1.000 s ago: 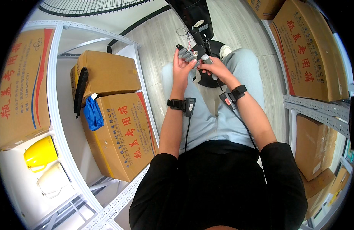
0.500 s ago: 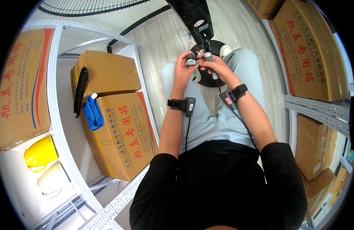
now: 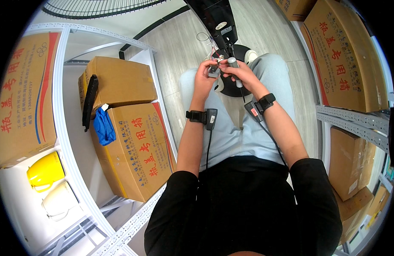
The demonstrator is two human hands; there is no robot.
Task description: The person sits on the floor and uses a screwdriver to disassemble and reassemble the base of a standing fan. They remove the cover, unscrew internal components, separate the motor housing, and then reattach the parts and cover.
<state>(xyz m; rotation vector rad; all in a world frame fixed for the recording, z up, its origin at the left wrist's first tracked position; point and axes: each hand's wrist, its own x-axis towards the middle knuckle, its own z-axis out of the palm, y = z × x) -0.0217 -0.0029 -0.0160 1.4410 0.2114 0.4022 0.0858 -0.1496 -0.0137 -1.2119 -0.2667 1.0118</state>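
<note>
In front of my knees, my left hand (image 3: 201, 81) is closed on a small grey and black part (image 3: 213, 71), its exact kind too small to make out. Thin red and white wires (image 3: 213, 52) run close by its upper side. My right hand (image 3: 248, 80) keeps a screwdriver (image 3: 232, 63) with a grey handle against the palm, the shaft pointing back toward me. Its thumb and index finger reach to the wires and the small part. Just beyond both hands stands the black column (image 3: 218, 25) of a fan on a round black base (image 3: 229, 91).
A wire fan guard (image 3: 99, 9) lies at the far left. Shelving on the left holds cardboard boxes (image 3: 137, 149), a blue cloth bag (image 3: 104, 127), a yellow mug (image 3: 45, 170) and a white mug (image 3: 60, 200). More boxes (image 3: 346, 59) fill the right shelves.
The grey part has turned in my left hand and sits slightly lower. My right fingertips have shifted a little up toward the wires, and more of the wiring shows.
</note>
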